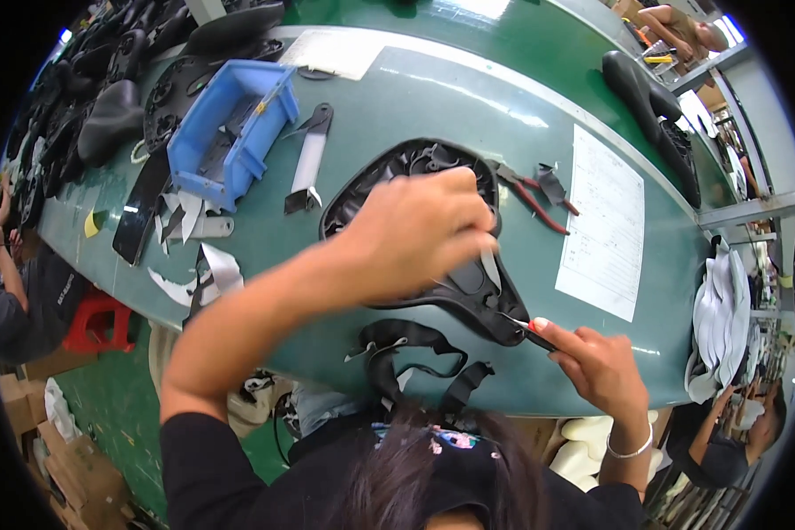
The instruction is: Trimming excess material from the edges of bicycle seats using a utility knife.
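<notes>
A black bicycle saddle [450,302] lies upside down on the green table, its nose toward the lower right. Over its wide part my left hand [428,225] is closed, slightly blurred, and covers much of the underside. From its fingers a narrow pale strip [491,272] reaches down to the saddle. My right hand [594,360] grips a slim dark-handled tool [539,338] whose thin metal tip touches the saddle's nose; whether that is a blade or a point I cannot tell.
Red-handled pliers [535,201] and a printed sheet [602,225] lie right of the saddle. A blue bin [238,132], scraps [216,269] and a white-bladed tool [310,159] are left. Black strips [406,349] lie by the near edge. Saddles [115,119] pile up at far left.
</notes>
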The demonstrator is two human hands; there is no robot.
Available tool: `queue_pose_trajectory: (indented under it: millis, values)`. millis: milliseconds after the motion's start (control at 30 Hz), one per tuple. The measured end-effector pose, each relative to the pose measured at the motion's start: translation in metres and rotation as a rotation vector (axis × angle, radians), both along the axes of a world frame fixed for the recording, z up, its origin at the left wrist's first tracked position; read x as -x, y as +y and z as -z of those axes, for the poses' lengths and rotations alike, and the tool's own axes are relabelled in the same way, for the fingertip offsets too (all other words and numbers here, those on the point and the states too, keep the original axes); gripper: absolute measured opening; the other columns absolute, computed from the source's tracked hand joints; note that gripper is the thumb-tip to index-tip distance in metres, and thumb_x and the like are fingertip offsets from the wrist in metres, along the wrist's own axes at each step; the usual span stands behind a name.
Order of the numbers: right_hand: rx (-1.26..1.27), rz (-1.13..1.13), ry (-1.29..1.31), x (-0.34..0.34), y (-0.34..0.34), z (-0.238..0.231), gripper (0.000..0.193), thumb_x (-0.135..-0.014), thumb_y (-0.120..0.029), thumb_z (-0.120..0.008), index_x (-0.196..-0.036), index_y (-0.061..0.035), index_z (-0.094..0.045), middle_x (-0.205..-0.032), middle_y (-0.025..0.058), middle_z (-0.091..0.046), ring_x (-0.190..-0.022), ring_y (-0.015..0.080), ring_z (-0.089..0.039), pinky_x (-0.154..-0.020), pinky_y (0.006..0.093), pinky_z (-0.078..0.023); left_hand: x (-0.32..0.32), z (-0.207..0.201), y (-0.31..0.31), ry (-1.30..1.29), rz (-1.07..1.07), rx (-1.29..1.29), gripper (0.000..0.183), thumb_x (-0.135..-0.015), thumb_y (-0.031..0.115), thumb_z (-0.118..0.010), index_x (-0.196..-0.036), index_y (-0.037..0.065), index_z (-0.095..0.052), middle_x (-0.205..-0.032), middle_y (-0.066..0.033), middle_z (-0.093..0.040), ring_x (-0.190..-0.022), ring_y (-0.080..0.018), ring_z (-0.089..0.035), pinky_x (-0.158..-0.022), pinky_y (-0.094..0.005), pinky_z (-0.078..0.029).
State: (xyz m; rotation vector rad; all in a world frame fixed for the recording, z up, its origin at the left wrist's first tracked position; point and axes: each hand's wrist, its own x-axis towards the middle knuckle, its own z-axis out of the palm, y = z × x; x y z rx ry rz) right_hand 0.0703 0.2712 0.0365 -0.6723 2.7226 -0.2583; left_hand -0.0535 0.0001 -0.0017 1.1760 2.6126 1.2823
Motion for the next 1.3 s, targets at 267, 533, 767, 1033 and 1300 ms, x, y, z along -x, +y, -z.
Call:
queue_pose_trajectory:
  millis: [267,533,767,1033,1300]
  values:
    - [0.710,0.243,0.121,0.015,-0.041,0.068,0.035,-0.086,-0.008,-0.060,-0.119,-0.0023,-0.053,-0.100,0.0178,-0.063,-0.082,0.0372,-0.062,-0.071,0.0349,-0.050,-0.105,0.035,-0.018,-1.397,-0.404,-0.675,0.044,-0.090,0.026,-0.061,-0.119,-0.005,-0.051,-0.100,-0.0124,-0.062,-0.087,-0.0160,-0.063,-0.063,-0.0268,-0.051]
    - [1.166,0.918,0.103,0.010,-0.039,0.069,0.031,-0.092,-0.013,-0.056,-0.120,-0.0010,-0.049,-0.101,0.0079,-0.065,-0.067,0.0114,-0.057,-0.059,0.0271,-0.048,-0.009,0.008,-0.067,-0.595,-0.162,0.349,0.046,-0.086,0.038,-0.056,-0.109,-0.002,-0.059,-0.096,-0.0163,-0.061,-0.086,-0.0330,-0.059,-0.080,-0.0411,-0.045]
    - [0.982,0.772,0.082,0.003,-0.050,0.079,0.031,-0.092,-0.012,-0.055,-0.120,0.0005,-0.049,-0.099,0.0071,-0.066,-0.064,0.0090,-0.051,-0.060,0.0239,-0.044,-0.027,0.018,-0.023,0.049,-0.598,0.189,0.033,-0.082,0.022,-0.070,-0.103,0.000,-0.057,-0.087,-0.0100,-0.059,-0.082,-0.0215,-0.058,-0.071,-0.0322,-0.045]
    - [0.851,0.384,0.246,0.015,-0.046,0.084,0.046,-0.085,-0.003,-0.060,-0.129,-0.0022,-0.048,-0.092,0.0115,-0.066,-0.067,0.0183,-0.060,-0.065,0.0298,-0.049,-0.023,0.016,-0.042,-1.231,-0.371,-0.538,0.050,-0.077,0.027,-0.069,-0.112,-0.005,-0.052,-0.092,-0.0101,-0.060,-0.074,-0.0140,-0.061,-0.068,-0.0277,-0.053]
    - [0.035,-0.198,0.388,0.052,-0.024,0.016,0.058,-0.081,-0.005,-0.059,-0.134,-0.0259,-0.047,-0.070,0.0076,-0.048,-0.052,0.0250,-0.049,-0.049,0.0377,-0.043,0.009,-0.013,-0.035,-1.030,-0.249,-0.391,0.045,-0.077,0.025,-0.067,-0.108,-0.005,-0.053,-0.090,-0.0082,-0.059,-0.074,-0.0117,-0.058,-0.067,-0.0253,-0.050]
